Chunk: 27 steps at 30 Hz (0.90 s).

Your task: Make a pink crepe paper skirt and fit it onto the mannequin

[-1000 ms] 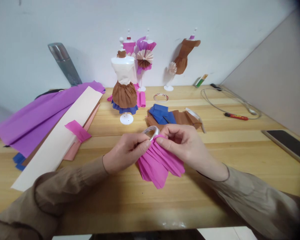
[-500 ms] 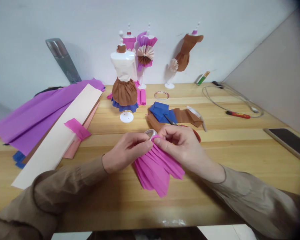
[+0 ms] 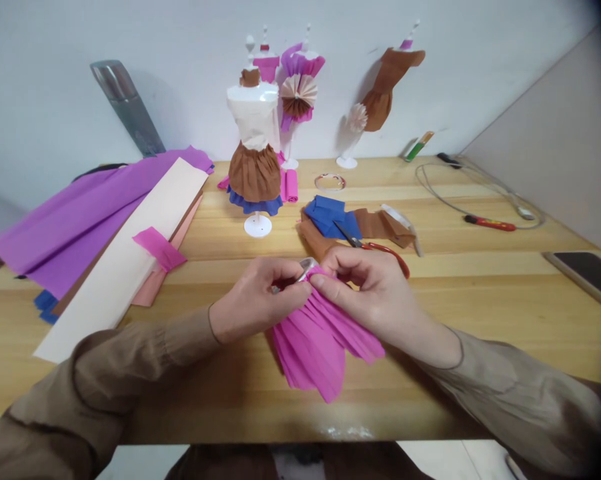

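Pink crepe paper [image 3: 317,357], gathered in pleats at its top and fanning out below, hangs between my hands just above the table. My left hand [image 3: 260,297] is closed, thumb and fingers pinching the gathered edge from the left. My right hand [image 3: 385,303] pinches the same edge close beside it, its fingers curled. A small pale ring, which looks like a tape roll [image 3: 307,265], sits behind the paper between my fingertips; which hand bears it I cannot tell. Scissors [image 3: 383,248] with red handles lie behind my right hand, on brown and blue paper scraps [image 3: 330,215].
A small white dress form [image 3: 253,113] with a brown skirt stands ahead, other dressed forms behind it. Purple crepe paper [image 3: 105,207] and a cream strip [image 3: 130,260] lie left. A phone [image 3: 587,275], a cable [image 3: 437,203] and a red-handled tool [image 3: 490,223] lie right.
The view has tilted slightly down and shifted left, so the table things sit higher and further right. Both hands keep their pinch on the pink paper, with only small finger shifts.
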{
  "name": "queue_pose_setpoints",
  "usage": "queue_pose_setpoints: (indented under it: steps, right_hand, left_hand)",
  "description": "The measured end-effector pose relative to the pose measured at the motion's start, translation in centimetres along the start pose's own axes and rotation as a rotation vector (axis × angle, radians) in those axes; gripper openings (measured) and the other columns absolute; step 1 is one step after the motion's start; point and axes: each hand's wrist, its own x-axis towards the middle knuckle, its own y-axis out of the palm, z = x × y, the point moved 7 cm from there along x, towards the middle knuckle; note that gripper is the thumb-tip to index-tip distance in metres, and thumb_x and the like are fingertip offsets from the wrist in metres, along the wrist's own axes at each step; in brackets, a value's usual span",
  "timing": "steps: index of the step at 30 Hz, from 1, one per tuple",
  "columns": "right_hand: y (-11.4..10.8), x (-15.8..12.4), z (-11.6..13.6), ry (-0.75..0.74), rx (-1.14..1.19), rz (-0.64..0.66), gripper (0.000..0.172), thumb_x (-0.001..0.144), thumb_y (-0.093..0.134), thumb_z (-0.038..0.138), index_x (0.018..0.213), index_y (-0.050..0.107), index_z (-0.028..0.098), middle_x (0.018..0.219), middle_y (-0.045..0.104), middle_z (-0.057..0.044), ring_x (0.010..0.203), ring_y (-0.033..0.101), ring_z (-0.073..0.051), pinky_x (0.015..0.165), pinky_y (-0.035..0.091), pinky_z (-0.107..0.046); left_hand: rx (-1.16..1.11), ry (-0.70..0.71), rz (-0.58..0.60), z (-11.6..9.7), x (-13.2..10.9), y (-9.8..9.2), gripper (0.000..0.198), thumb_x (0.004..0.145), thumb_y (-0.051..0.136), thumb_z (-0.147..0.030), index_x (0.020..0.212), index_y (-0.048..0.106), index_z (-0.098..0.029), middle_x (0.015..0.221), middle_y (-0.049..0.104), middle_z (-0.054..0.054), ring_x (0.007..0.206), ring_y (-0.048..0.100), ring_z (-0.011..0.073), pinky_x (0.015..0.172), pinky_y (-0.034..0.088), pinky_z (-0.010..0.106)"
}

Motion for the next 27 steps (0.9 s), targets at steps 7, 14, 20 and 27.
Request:
queue_pose_setpoints:
  steps: [7, 14, 20, 27]
  right_hand:
    - [0.1, -0.1, 0.0, 0.041, 0.050, 0.049, 0.024, 0.079, 0.063, 0.026, 0.058, 0.054, 0.018, 0.055, 0.053, 0.002, 0.050, 0.045, -0.008, 0.046, 0.036, -0.020]
    - [-0.8, -0.1, 0.1, 0.056, 0.046, 0.013, 0.027, 0.078, 0.068, 0.034, 0.061, 0.056, 0.018, 0.055, 0.054, 0.002, 0.050, 0.046, -0.009, 0.045, 0.036, -0.021]
    - [-0.7, -0.3, 0.8, -0.024, -0.001, 0.010, 0.018, 0.079, 0.064, 0.025, 0.063, 0.058, 0.018, 0.056, 0.056, 0.002, 0.051, 0.049, -0.009, 0.047, 0.038, -0.021]
    - [-0.3, -0.5, 0.6, -0.016, -0.005, 0.052, 0.019, 0.082, 0.060, 0.025, 0.064, 0.060, 0.018, 0.057, 0.060, 0.001, 0.051, 0.050, -0.009, 0.046, 0.039, -0.021]
  left_hand:
    - [-0.031, 0.048, 0.066, 0.0, 0.0, 0.0, 0.030, 0.079, 0.049, -0.033, 0.057, 0.034, -0.018, 0.061, 0.030, -0.004, 0.058, 0.031, 0.0077, 0.053, 0.025, 0.024]
    - [0.123, 0.150, 0.056, -1.1, 0.0, -0.2, 0.032, 0.082, 0.045, -0.026, 0.055, 0.030, -0.019, 0.058, 0.027, -0.005, 0.055, 0.028, 0.0067, 0.051, 0.023, 0.023]
    - [0.250, 0.228, 0.005, -1.4, -0.1, -0.4, 0.030, 0.081, 0.045, -0.020, 0.056, 0.030, -0.018, 0.057, 0.025, -0.006, 0.054, 0.026, 0.0064, 0.050, 0.021, 0.023]
    - [0.324, 0.286, -0.033, -1.7, -0.2, -0.5, 0.027, 0.080, 0.044, -0.018, 0.056, 0.031, -0.018, 0.055, 0.026, -0.006, 0.054, 0.026, 0.0061, 0.051, 0.022, 0.023]
